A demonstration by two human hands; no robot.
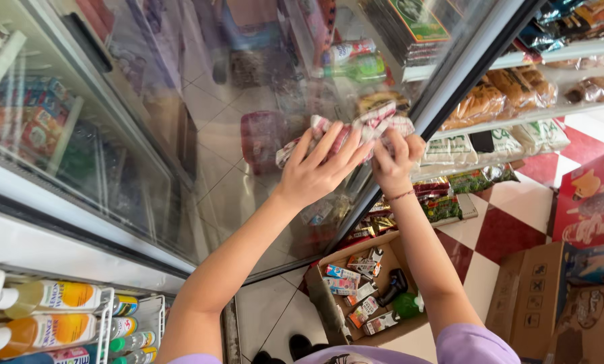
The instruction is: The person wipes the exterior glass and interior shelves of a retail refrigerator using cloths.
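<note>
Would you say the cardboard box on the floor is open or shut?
Open: the cardboard box has its flaps spread, showing small packets and a green bottle inside.

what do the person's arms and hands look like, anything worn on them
Both arms are bare from the short sleeves down. The sleeves are light purple, seen at the bottom edge of the view. The right hand has a thin reddish bracelet round its wrist. The left hand shows no ring, watch or glove, and neither hand is gloved.
</note>
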